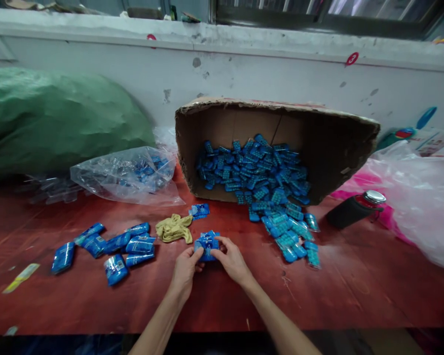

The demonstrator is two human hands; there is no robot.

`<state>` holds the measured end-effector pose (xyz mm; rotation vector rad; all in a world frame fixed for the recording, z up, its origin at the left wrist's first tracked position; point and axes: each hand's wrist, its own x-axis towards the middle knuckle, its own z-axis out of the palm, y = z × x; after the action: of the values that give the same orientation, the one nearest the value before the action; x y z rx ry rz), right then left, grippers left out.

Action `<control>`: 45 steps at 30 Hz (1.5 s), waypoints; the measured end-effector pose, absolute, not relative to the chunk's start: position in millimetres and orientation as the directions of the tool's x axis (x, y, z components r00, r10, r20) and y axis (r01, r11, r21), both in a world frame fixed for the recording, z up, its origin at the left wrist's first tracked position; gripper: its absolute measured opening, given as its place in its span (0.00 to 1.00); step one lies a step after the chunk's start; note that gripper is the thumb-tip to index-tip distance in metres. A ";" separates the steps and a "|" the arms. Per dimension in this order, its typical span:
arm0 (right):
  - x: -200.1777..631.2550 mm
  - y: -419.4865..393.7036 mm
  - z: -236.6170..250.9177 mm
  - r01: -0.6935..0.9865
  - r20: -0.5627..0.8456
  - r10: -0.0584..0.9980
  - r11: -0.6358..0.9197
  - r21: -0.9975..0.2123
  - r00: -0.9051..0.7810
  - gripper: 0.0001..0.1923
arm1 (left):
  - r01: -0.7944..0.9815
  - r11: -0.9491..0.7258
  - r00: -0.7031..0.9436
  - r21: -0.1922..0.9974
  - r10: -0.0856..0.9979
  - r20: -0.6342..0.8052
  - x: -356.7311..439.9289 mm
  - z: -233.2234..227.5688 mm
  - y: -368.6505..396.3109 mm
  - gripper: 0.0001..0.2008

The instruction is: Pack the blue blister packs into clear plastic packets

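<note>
On the red table (355,291), just in front of the tipped cardboard box (277,148), the left hand (185,268) and the right hand (232,261) are both closed on one small bundle of blue packets (207,245), fingers pinching it from the two sides. To do this well, I think the packets should be kept level and pressed evenly so none slips out. Filled bags (114,246) lie well to the left, a yellow cloth (173,228) is near, and loose packets (288,231) spill out at the right.
</note>
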<state>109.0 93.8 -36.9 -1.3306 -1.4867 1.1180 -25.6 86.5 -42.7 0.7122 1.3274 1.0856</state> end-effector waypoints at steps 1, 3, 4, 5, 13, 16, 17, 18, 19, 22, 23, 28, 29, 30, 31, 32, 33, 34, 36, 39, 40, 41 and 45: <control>108.6 96.0 -39.6 0.205 -0.020 0.993 0.004 -0.979 -0.116 0.11 | -0.231 0.374 -0.083 0.898 0.912 -0.401 -25.5 -43.4 86.2 0.16; 106.6 98.4 -44.5 0.166 -0.054 0.987 -0.029 -0.986 -0.148 0.10 | -0.275 0.367 -0.084 0.889 0.911 -0.403 -24.0 -44.8 86.0 0.15; 105.4 98.8 -46.6 0.170 -0.059 0.988 -0.034 -0.985 -0.143 0.11 | -0.291 0.362 -0.092 0.886 0.911 -0.402 -22.9 -45.4 86.2 0.15; 104.2 98.8 -48.6 0.176 -0.065 0.989 -0.041 -0.983 -0.130 0.12 | -0.302 0.359 -0.100 0.883 0.909 -0.403 -21.7 -46.0 86.7 0.15; 101.3 101.4 -51.4 0.435 -0.088 0.996 -0.069 -0.898 -0.025 0.20 | -0.330 0.423 -0.106 0.844 0.871 -0.479 -24.5 -44.6 90.7 0.18; 101.7 102.0 -46.0 0.560 -0.094 0.995 -0.069 -0.825 -0.016 0.18 | -0.364 0.444 -0.084 0.818 0.860 -0.504 -35.8 -41.6 87.2 0.17; 102.0 102.0 -44.1 0.603 -0.092 0.996 -0.068 -0.795 -0.009 0.16 | -0.370 0.441 -0.089 0.818 0.859 -0.504 -40.6 -40.3 85.9 0.16; 102.4 101.9 -42.4 0.645 -0.090 0.996 -0.068 -0.761 -0.001 0.15 | -0.372 0.434 -0.104 0.821 0.859 -0.501 -45.5 -39.0 84.6 0.16; 102.8 101.7 -40.7 0.682 -0.091 0.996 -0.070 -0.728 0.005 0.13 | -0.377 0.427 -0.124 0.822 0.856 -0.501 -50.2 -37.5 83.4 0.16; 103.6 100.0 -35.3 0.766 -0.110 0.994 -0.068 -0.640 -0.004 0.09 | -0.383 0.407 -0.175 0.829 0.849 -0.498 -59.9 -33.2 81.0 0.15; 103.8 98.9 -33.1 0.783 -0.117 0.993 -0.062 -0.618 -0.014 0.08 | -0.381 0.402 -0.182 0.833 0.851 -0.494 -61.1 -32.0 80.5 0.15; 106.9 90.8 -21.1 0.860 -0.032 0.997 -0.076 -0.504 0.069 0.18 | -0.389 0.391 -0.166 0.834 0.861 -0.481 -51.5 -31.1 80.1 0.16; 107.9 89.4 -19.9 0.867 0.022 0.995 -0.071 -0.494 0.094 0.18 | -0.387 0.391 -0.156 0.835 0.865 -0.477 -47.7 -32.3 80.7 0.16; 108.7 88.3 -19.8 0.866 0.069 0.992 -0.057 -0.497 0.104 0.18 | -0.378 0.391 -0.144 0.839 0.870 -0.471 -43.8 -34.0 81.6 0.16; 109.3 87.6 -20.6 0.857 0.093 0.991 -0.036 -0.513 0.097 0.18 | -0.363 0.390 -0.137 0.846 0.876 -0.463 -40.0 -36.1 82.7 0.16; 109.6 87.4 -22.4 0.844 0.090 0.993 -0.018 -0.536 0.079 0.17 | -0.344 0.390 -0.134 0.855 0.880 -0.455 -36.5 -38.4 84.0 0.16; 109.6 87.6 -25.0 0.832 0.067 0.996 -0.009 -0.554 0.056 0.15 | -0.326 0.388 -0.138 0.862 0.883 -0.450 -33.4 -40.6 85.5 0.16; 109.3 88.0 -28.2 0.825 0.036 0.999 -0.011 -0.565 0.037 0.13 | -0.312 0.385 -0.146 0.869 0.884 -0.444 -30.8 -42.7 86.9 0.16; 108.4 89.2 -34.7 0.819 -0.016 1.000 -0.027 -0.572 0.022 0.09 | -0.300 0.376 -0.165 0.877 0.885 -0.435 -27.2 -45.6 89.7 0.16; 108.4 90.7 -40.5 0.790 -0.031 0.999 -0.046 -0.612 0.035 0.07 | -0.284 0.371 -0.171 0.884 0.888 -0.427 -23.7 -46.5 92.9 0.16; 109.4 91.2 -40.7 0.768 -0.034 0.999 -0.050 -0.639 0.037 0.07 | -0.270 0.376 -0.165 0.886 0.889 -0.427 -22.6 -46.4 93.7 0.17; 110.9 91.8 -40.2 0.738 -0.035 0.999 -0.053 -0.672 0.040 0.07 | -0.256 0.382 -0.159 0.888 0.889 -0.428 -21.3 -46.3 94.4 0.17; 119.3 95.3 -35.8 0.547 -0.026 0.998 -0.051 -0.836 0.054 0.13 | -0.228 0.392 -0.151 0.891 0.890 -0.430 -15.5 -45.6 95.8 0.16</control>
<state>119.3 95.3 -35.8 -1.6760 -1.5659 0.8730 -15.5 95.8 -45.6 0.6518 1.3781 1.1061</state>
